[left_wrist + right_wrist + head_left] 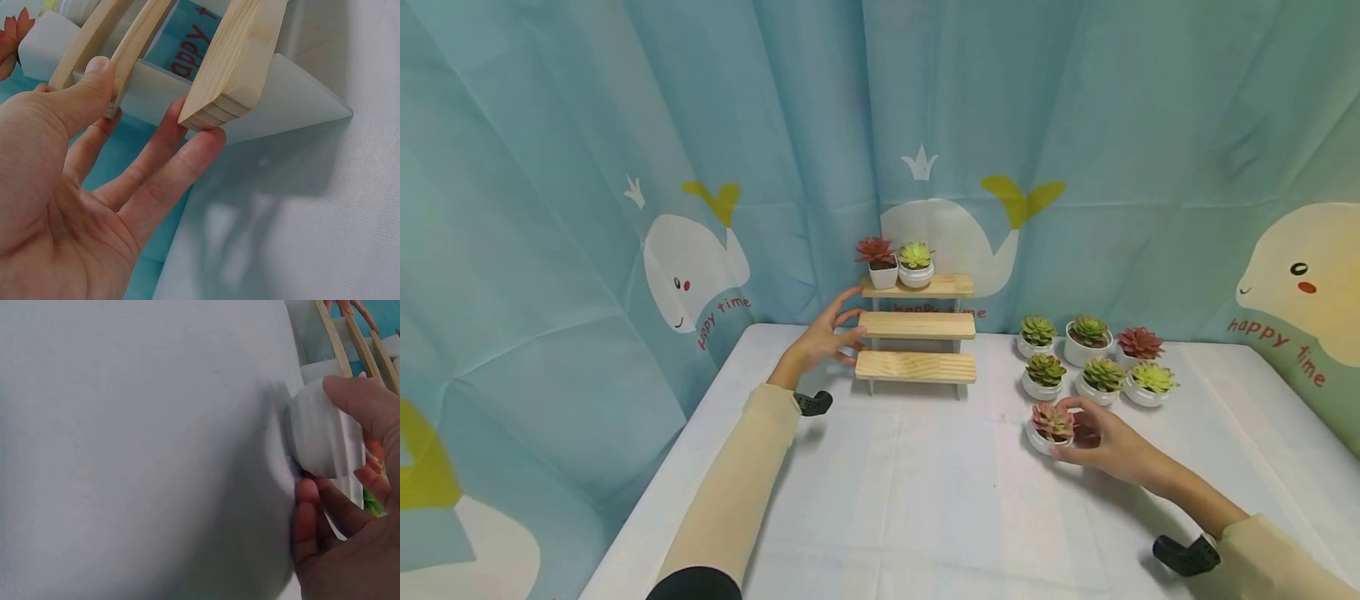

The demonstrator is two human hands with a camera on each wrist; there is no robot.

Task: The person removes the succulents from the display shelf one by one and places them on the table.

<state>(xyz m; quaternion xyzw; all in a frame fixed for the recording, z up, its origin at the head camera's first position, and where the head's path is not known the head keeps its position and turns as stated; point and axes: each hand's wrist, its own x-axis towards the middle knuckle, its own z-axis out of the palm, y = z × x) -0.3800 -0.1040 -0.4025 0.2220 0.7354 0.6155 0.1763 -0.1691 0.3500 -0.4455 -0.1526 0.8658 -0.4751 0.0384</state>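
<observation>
A three-step wooden display stand (917, 325) with pale side supports stands at the back of the table. My left hand (826, 335) is at its left end. In the left wrist view the thumb (99, 70) lies at the middle step's end, and two fingertips touch the lowest step (234, 81). My right hand (1108, 446) grips a pink-green succulent (1052, 422) in a round white pot (322, 431), thumb on one side and fingers on the other. The pot is close over the tabletop.
On the top step sit a red succulent (880, 260) in a square pot and a light-green succulent (916, 263) in a round one. Several potted succulents (1088, 333) cluster at the right. Behind the white table (880, 500) hangs a blue whale-print curtain (805, 125).
</observation>
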